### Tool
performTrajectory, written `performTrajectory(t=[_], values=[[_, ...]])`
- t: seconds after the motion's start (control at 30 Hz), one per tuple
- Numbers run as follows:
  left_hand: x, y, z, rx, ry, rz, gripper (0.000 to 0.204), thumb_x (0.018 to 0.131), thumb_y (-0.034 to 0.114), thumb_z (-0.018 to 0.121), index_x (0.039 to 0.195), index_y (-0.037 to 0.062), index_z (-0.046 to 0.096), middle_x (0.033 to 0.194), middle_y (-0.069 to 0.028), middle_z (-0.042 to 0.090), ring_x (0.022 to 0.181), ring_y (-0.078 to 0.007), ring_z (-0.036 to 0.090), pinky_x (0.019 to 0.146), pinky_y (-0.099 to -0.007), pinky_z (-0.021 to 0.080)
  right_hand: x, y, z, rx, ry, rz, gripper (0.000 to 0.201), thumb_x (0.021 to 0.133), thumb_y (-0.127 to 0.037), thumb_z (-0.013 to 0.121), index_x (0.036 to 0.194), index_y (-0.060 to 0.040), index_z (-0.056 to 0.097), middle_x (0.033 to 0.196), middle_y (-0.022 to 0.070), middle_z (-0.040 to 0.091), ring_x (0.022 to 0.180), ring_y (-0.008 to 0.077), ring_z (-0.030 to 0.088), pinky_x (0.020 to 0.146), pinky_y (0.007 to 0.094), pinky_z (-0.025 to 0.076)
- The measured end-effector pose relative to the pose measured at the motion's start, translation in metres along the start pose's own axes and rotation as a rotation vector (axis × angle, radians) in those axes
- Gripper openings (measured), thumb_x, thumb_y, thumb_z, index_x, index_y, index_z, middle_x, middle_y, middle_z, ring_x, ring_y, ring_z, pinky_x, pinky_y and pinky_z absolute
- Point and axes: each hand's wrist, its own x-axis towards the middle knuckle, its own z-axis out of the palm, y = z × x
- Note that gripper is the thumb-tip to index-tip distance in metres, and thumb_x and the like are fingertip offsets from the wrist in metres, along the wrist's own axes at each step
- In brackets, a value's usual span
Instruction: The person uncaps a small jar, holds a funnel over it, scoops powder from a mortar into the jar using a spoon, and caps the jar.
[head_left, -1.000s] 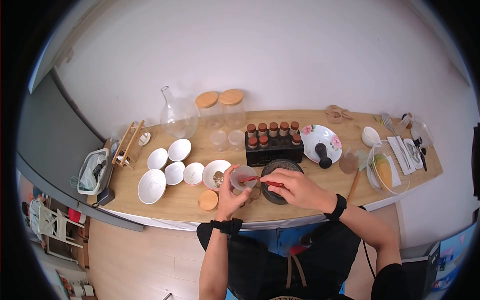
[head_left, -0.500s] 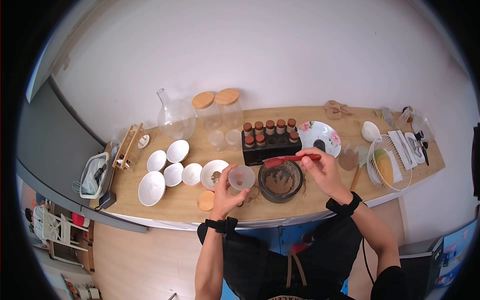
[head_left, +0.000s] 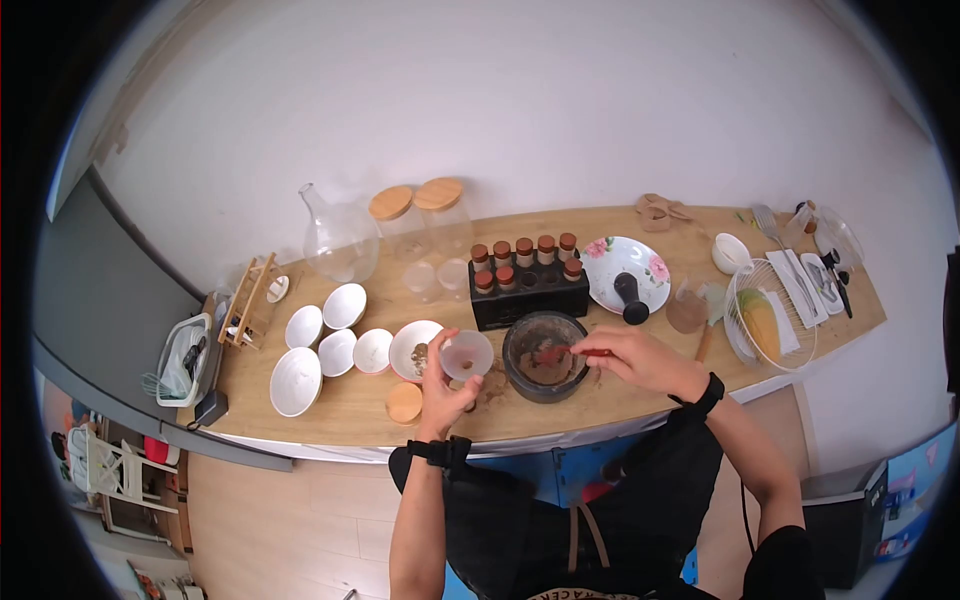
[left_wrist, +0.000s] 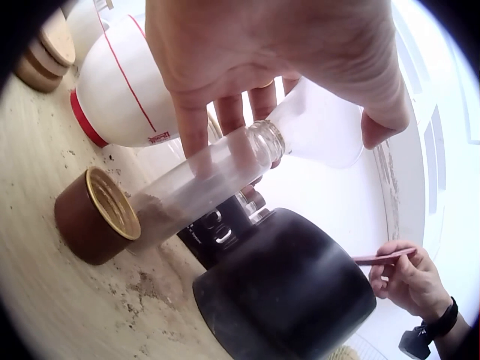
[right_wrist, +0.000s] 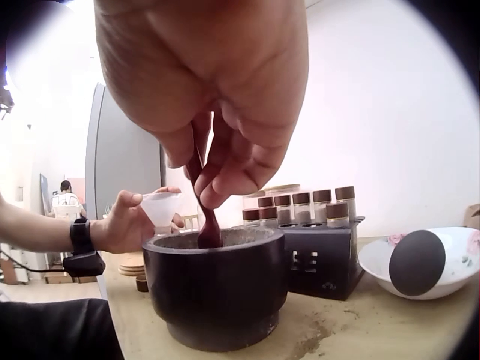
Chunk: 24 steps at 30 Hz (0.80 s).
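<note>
My left hand [head_left: 440, 398] holds a translucent plastic funnel [head_left: 468, 347], with the thumb at its rim. In the left wrist view the funnel's stem sits in the mouth of a glass vial [left_wrist: 214, 169], with the fingers alongside. Brown powder shows in the vial's lower part. Its brown cap [left_wrist: 86, 221] lies beside the base. Between thumb and fingers, my right hand [head_left: 645, 360] pinches a red spatula [right_wrist: 209, 231]. The spatula's head is down inside the black mortar [right_wrist: 214, 289], among brown powder [head_left: 540, 368] clinging to the inner wall.
Behind the mortar stands a black rack [head_left: 530, 305] of brown-capped vials. To its right, a floral plate [head_left: 610, 285] carries a black pestle [head_left: 630, 297]. Several white bowls [head_left: 297, 382] and a wooden lid [head_left: 404, 403] lie left. A wire basket [head_left: 735, 325] stands right.
The spatula was over the funnel, then lifted above the mortar as my right hand moved right; now its head is down in the mortar. My left hand keeps its hold on the funnel.
</note>
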Motion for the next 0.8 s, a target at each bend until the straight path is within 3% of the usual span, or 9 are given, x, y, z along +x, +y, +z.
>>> performTrajectory(t=[0.1,0.2,0.3,0.4,0.53,0.73,0.8], values=[[0.001,-0.003,0.003,-0.015,0.028,0.012,0.077,0.076,0.010,0.075,0.145,0.0081,0.041,0.125,-0.0099,0.055,0.113,-0.0205,0.060,0.098,-0.0348,0.049,0.004,-0.004,0.001,0.030,0.095,-0.038,0.025,0.098,-0.012,0.062,0.121,-0.0026,0.066,0.103,0.0131,0.065,0.094,0.0310,0.065,0.082,0.0384,0.052],[0.000,-0.004,0.003,-0.019,0.031,0.008,0.077,0.076,0.010,0.075,0.145,0.0081,0.041,0.125,-0.0099,0.054,0.112,-0.0207,0.060,0.098,-0.0348,0.049,0.004,0.002,0.007,0.019,0.028,-0.092,0.026,0.098,-0.009,0.063,0.123,-0.0032,0.065,0.104,0.0120,0.065,0.092,0.0279,0.066,0.080,0.0369,0.052],[0.000,-0.002,0.001,-0.006,0.033,0.013,0.077,0.075,0.010,0.075,0.145,0.0085,0.041,0.126,-0.0097,0.054,0.113,-0.0210,0.060,0.098,-0.0350,0.050,0.003,-0.003,-0.005,0.037,-0.053,-0.014,0.024,0.099,-0.013,0.061,0.120,-0.0029,0.065,0.103,0.0132,0.065,0.093,0.0315,0.065,0.081,0.0397,0.052],[0.000,-0.001,0.003,-0.004,0.032,0.016,0.077,0.075,0.010,0.075,0.145,0.0089,0.040,0.127,-0.0094,0.053,0.113,-0.0212,0.060,0.098,-0.0350,0.050,0.009,-0.009,-0.015,-0.183,0.074,-0.019,0.022,0.099,-0.017,0.061,0.113,-0.0012,0.064,0.102,0.0137,0.065,0.095,0.0322,0.065,0.081,0.0411,0.052],[0.000,0.000,0.002,-0.009,0.033,0.019,0.078,0.075,0.010,0.075,0.145,0.0089,0.040,0.129,-0.0092,0.053,0.113,-0.0214,0.060,0.098,-0.0350,0.050,0.021,-0.014,0.004,-0.321,0.008,-0.038,0.025,0.099,-0.021,0.061,0.109,0.0015,0.065,0.103,0.0160,0.066,0.096,0.0336,0.066,0.080,0.0423,0.052],[-0.001,0.000,0.002,0.003,0.030,0.012,0.078,0.076,0.010,0.075,0.146,0.0085,0.040,0.126,-0.0103,0.055,0.112,-0.0212,0.060,0.098,-0.0350,0.050,0.047,-0.033,0.012,-0.037,0.029,0.139,0.028,0.101,-0.022,0.058,0.098,0.0039,0.068,0.088,0.0207,0.071,0.085,0.0394,0.068,0.076,0.0450,0.053],[-0.001,0.001,0.004,-0.007,0.039,0.014,0.078,0.076,0.011,0.075,0.146,0.0082,0.040,0.125,-0.0105,0.056,0.112,-0.0212,0.061,0.098,-0.0349,0.050,0.055,-0.032,0.011,-0.062,0.116,0.220,0.032,0.101,-0.024,0.058,0.095,0.0058,0.068,0.080,0.0185,0.071,0.076,0.0334,0.070,0.069,0.0417,0.054]])
